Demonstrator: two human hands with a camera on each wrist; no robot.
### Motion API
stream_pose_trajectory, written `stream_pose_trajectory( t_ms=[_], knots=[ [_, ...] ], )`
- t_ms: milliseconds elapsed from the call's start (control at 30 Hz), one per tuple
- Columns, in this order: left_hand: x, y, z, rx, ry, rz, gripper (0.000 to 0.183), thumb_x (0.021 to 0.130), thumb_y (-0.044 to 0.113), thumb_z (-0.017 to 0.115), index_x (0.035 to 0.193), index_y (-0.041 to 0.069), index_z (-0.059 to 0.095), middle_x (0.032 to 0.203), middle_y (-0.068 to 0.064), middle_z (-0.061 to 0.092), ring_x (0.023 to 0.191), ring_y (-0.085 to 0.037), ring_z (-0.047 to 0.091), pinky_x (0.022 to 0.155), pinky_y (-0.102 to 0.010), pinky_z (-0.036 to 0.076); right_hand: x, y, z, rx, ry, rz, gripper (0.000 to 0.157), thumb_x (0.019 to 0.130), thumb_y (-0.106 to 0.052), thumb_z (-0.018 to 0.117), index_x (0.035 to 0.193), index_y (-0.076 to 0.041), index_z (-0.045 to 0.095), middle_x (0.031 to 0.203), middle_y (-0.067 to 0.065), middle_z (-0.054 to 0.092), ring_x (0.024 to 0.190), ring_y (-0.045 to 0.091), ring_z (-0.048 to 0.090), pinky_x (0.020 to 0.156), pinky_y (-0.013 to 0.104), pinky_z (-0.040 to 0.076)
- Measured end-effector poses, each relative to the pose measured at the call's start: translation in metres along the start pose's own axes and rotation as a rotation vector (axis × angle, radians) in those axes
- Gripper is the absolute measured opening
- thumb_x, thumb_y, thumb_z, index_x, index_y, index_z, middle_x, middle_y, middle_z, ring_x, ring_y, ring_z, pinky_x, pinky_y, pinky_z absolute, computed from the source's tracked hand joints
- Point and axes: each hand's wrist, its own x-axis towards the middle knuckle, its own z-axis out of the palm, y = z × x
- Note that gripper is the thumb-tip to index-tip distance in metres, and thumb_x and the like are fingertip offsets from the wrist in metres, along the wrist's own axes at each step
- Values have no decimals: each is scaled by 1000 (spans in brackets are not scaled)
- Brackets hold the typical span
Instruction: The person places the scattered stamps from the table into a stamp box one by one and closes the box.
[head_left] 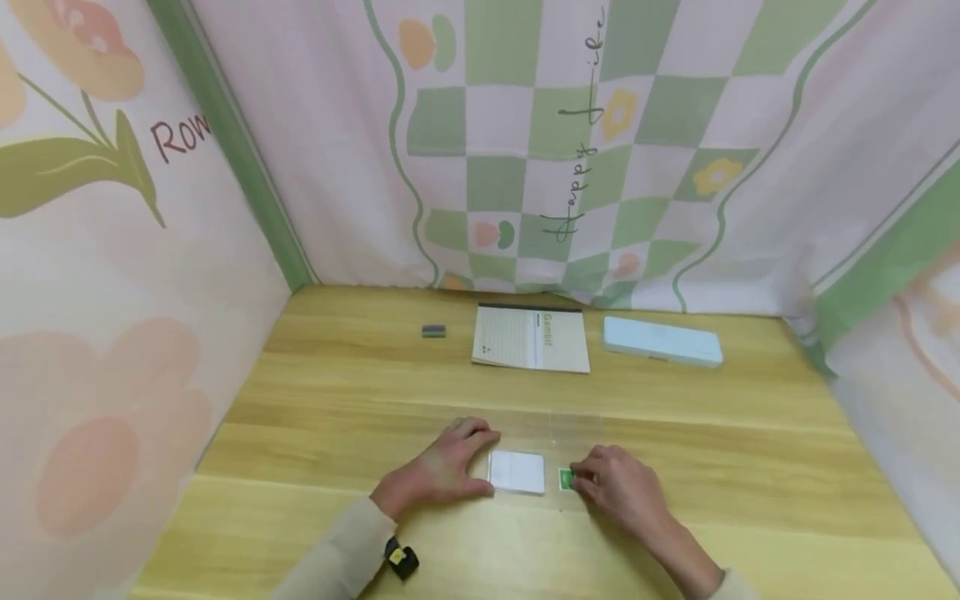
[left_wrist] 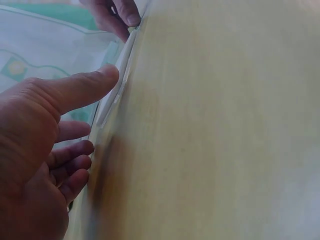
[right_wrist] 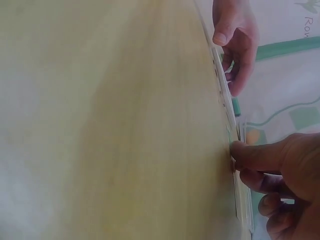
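Note:
A flat white rectangular piece (head_left: 517,472) with a clear rim lies on the wooden table between both hands. My left hand (head_left: 444,468) rests at its left side, thumb tip at the near left corner and fingers spread beyond the far one. In the left wrist view that thumb (left_wrist: 92,85) is straight and the other fingers are loosely bent. Just right of the white piece is a small green card (head_left: 566,478) with a white border. My right hand (head_left: 624,487) pinches its right edge between thumb and forefinger, hiding part of it.
Behind the hands lies a faint transparent sheet (head_left: 577,427). Along the back of the table (head_left: 337,375) are a small dark block (head_left: 433,331), a notebook (head_left: 510,337) and a pale blue case (head_left: 662,342). Patterned curtains (head_left: 495,183) enclose the table at the back and sides.

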Motion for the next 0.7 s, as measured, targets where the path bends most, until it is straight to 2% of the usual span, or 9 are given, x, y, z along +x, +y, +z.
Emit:
stream_pose_trajectory(
  t_ms=[400, 700],
  knots=[
    [1, 1, -3, 10, 34, 9, 75, 82, 46, 73, 144, 13, 46, 138, -5, 44, 127, -19, 41, 109, -37, 37, 6, 1, -2, 31, -8, 42, 16, 69, -20, 86, 81, -21, 77, 73, -14, 62, 67, 3, 51, 56, 20, 44],
    [-1, -1, 2, 14, 29, 2, 75, 84, 48, 70, 146, 15, 45, 140, -3, 42, 128, -18, 39, 110, -37, 35, 6, 0, 0, 43, -26, 51, 14, 69, -18, 86, 79, -20, 76, 72, -14, 61, 67, 3, 50, 57, 20, 44]
  ],
)
